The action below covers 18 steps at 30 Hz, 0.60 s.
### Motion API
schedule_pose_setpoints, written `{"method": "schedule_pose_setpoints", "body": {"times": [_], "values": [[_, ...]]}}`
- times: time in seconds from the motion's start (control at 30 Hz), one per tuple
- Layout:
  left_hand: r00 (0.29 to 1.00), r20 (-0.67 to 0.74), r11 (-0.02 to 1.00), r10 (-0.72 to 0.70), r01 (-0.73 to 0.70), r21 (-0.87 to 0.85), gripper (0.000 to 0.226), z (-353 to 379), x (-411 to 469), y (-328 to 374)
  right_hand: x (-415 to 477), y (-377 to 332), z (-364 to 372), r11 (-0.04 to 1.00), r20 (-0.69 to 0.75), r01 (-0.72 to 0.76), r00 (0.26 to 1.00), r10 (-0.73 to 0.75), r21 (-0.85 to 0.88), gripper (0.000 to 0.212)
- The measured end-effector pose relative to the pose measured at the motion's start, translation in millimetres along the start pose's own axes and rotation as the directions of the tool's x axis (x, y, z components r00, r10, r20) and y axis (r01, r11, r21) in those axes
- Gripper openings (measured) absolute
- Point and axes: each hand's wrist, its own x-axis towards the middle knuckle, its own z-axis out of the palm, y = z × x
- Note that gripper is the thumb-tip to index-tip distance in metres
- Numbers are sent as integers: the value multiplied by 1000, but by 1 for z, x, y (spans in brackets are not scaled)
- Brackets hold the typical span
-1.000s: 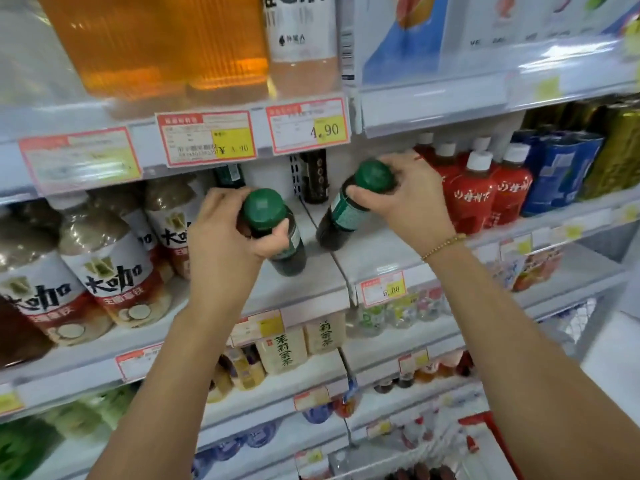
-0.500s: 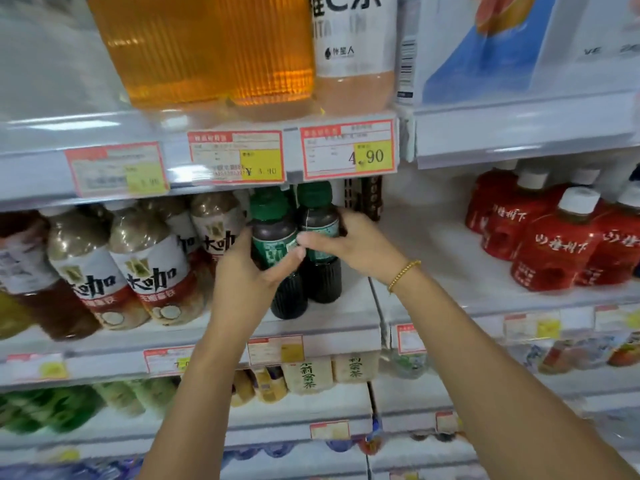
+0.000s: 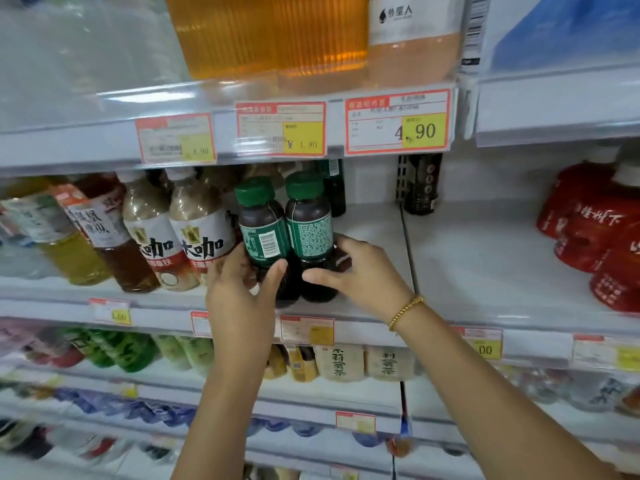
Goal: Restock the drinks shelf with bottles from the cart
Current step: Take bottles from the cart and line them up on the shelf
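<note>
left hand (image 3: 242,296) grips left bottle (image 3: 262,233) low, right hand (image 3: 362,277) grips right bottle (image 3: 310,230) low; bottles touching, upright on shelf (image 3: 478,271)

The white shelf (image 3: 467,258) carries 2 green-capped dark bottles (image 3: 308,233), beige bottles (image 3: 194,230) to their left, red bottles (image 3: 595,244) right

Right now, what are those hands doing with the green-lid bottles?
A person is putting drinks on a shop shelf. The left hand holds the left bottle and the right hand holds the right bottle. Both bottles are dark with green caps. They stand upright, side by side, near the shelf's front edge. Milky brown bottles sit just to their left, and red bottles are further off to the right.
</note>
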Motion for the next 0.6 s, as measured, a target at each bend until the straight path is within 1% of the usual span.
{"method": "schedule_pose_setpoints", "body": {"times": [0.1, 0.2, 0.23, 0.27, 0.3, 0.33, 0.37, 0.4, 0.47, 0.53, 0.6], "values": [[996, -16, 995, -87, 86, -41, 75, 3, -10, 6, 7, -6, 11, 1000, 67, -9, 998, 9, -6, 53], [987, -22, 984, -160, 157, -79, 103, 14, -15, 11, 20, 8, 5, 999, 271, 10, 962, -21, 41, 41], [985, -32, 983, -168, 165, -79, 111, 19, -16, 13, 29, 17, -1, 999, 309, -5, 951, -10, 48, 40], [983, -44, 982, -176, 172, -74, 116, 24, -17, 13, 40, 24, -9, 997, 293, -44, 956, 26, 55, 42], [981, -59, 982, -182, 178, -69, 119, 28, -19, 13, 54, 32, -17, 993, 215, -99, 973, 82, 69, 42], [980, -74, 981, -187, 182, -68, 121, 31, -20, 12, 70, 39, -24, 983, 98, -155, 984, 146, 99, 40], [978, -88, 981, -188, 182, -73, 121, 34, -21, 10, 87, 46, -29, 972, -28, -203, 978, 208, 121, 39], [977, -99, 981, -187, 179, -80, 120, 35, -21, 8, 104, 50, -31, 964, -123, -243, 959, 256, 108, 42], [978, -105, 981, -179, 170, -97, 118, 36, -22, 3, 128, 51, -26, 957, -186, -286, 939, 289, 46, 60], [978, -103, 980, -178, 168, -102, 116, 36, -21, -1, 146, 50, -11, 958, -245, -278, 927, 285, 65, 77], [978, -103, 981, -180, 169, -99, 115, 37, -20, -3, 157, 49, 5, 958, -361, -271, 888, 285, 90, 82]]}}
